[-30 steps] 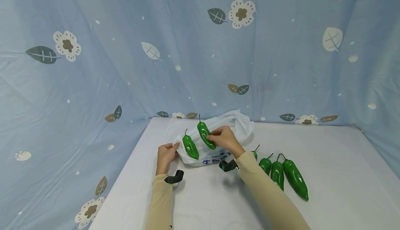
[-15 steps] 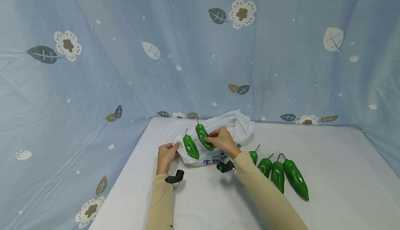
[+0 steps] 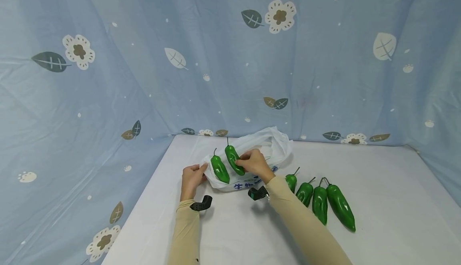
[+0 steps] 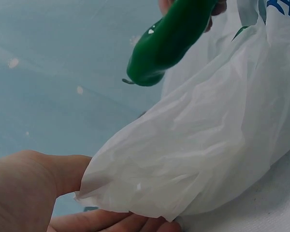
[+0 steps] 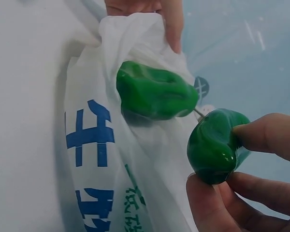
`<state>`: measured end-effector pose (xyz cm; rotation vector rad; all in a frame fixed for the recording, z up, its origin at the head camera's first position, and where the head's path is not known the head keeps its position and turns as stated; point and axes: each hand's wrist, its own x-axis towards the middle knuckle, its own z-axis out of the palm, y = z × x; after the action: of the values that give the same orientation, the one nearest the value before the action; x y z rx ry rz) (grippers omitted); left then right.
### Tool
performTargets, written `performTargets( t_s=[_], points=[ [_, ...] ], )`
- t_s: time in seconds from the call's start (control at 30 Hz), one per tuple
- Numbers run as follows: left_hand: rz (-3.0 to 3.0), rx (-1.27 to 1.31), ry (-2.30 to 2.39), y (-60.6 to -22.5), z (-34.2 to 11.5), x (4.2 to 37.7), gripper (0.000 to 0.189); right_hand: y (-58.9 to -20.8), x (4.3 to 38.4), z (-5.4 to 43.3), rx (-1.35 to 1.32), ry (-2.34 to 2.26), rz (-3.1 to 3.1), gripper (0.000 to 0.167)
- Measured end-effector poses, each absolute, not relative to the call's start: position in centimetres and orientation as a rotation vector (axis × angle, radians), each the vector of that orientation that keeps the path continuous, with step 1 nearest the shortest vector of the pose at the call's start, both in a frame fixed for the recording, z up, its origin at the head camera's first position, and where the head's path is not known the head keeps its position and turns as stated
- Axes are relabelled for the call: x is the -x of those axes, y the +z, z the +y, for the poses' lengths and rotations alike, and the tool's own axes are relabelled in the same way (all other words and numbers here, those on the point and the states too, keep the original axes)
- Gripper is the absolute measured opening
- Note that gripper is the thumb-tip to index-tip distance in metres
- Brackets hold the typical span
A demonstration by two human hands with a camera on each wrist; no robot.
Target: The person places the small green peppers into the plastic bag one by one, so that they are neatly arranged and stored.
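A white plastic bag [image 3: 277, 145] with blue printing lies on the table, its mouth facing up. My left hand [image 3: 192, 181] pinches the bag's left edge; in the left wrist view the thumb is on one side of the plastic and the fingers are beneath it. One green pepper [image 3: 220, 169] lies in the bag's opening beside that hand. My right hand [image 3: 256, 163] holds a second green pepper [image 3: 234, 159] over the opening, gripped between thumb and fingertips with its stem pointing away. The right wrist view shows this held pepper [image 5: 212, 150] end-on, close to the pepper in the bag [image 5: 154, 92].
Several more green peppers [image 3: 340, 209] lie in a loose row on the white table [image 3: 392, 201] to the right, some partly behind my right sleeve [image 3: 302, 221]. A blue patterned curtain [image 3: 216, 57] hangs behind the table and along its left side.
My right hand has shifted slightly left and toward me, bringing the held pepper lower over the bag. The left hand has stayed where it was on the bag's edge.
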<state>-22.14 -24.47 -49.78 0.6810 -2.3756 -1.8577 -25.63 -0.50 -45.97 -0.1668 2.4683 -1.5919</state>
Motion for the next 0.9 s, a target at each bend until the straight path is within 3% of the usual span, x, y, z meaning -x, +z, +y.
performTargets(
  t_s=[0.9],
  points=[
    [-2.393,-0.703,-1.866,-49.8,-24.5,22.3,0.059,-47.5,25.7,-1.5,0.191,-1.477,2.561,0.030]
  ],
)
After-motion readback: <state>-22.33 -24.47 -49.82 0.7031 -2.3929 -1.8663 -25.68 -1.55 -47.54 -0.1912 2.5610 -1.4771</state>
